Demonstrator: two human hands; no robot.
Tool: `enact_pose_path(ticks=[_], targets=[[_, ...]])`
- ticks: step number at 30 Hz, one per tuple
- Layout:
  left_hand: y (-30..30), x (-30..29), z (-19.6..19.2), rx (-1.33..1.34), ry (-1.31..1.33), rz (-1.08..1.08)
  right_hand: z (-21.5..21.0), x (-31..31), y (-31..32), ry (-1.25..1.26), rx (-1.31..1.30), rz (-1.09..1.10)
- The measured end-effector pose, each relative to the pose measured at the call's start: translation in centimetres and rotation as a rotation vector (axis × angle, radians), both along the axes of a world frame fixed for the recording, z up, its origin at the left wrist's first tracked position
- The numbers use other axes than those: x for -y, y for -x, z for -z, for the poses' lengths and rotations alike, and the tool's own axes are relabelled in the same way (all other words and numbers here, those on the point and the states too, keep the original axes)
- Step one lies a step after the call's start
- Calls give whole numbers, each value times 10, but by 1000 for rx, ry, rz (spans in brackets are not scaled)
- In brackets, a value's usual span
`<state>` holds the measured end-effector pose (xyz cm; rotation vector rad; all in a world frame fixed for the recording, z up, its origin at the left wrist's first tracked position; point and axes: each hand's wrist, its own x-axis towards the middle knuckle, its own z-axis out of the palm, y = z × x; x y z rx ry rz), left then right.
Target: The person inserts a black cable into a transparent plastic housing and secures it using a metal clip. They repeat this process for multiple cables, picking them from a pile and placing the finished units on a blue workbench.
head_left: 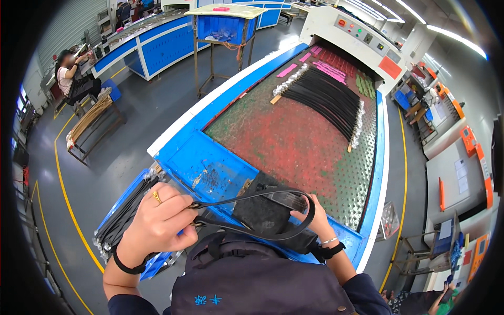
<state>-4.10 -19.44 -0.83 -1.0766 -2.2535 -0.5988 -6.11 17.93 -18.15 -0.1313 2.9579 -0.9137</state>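
Note:
My left hand (163, 218) is closed round the two ends of a black strap (247, 197), where brass-coloured metal fittings stick out beside the fingers. The strap bends into a long loop toward the right. At that bend my right hand (318, 220) grips it, thumb inside the loop and fingers partly hidden behind the strap. Beneath the loop lies a dark worn pad (257, 212) on the machine's blue front ledge (210, 168). Beyond it, a row of black straps (320, 102) with clear plastic wrapping on their ends rests across the studded red-green bed (273, 136).
Pink strips (331, 72) and green strips (366, 84) lie near the white machine hood (352, 31). A blue bin (113, 220) of black straps is below my left hand. A stand with a blue crate (223, 30) is at the far side; a seated person (71, 79) works at left.

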Motion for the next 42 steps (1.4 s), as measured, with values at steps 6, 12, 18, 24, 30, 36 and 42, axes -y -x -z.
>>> enact_pose_path(ticks=[6,12,18,24,30,36,42], targets=[[5,-4,-1,-22,10,22,10,-8,-4,312,-6,80],[13,-12,-5,-23,-3,90,11,-4,6,861,19,168],[14,-14,-8,7,-3,129,-16,-13,15,1487,-142,273],[18,-18,-13,5,53,170,-102,-23,8,1637,-339,30],[22,-35,-21,-1,55,279,-143,7,-14,1464,-505,20],[18,-43,-26,-2,82,342,-165,48,-33,1213,-523,81],[13,-47,-28,-17,97,360,-163,54,-39,1117,-431,-91]])
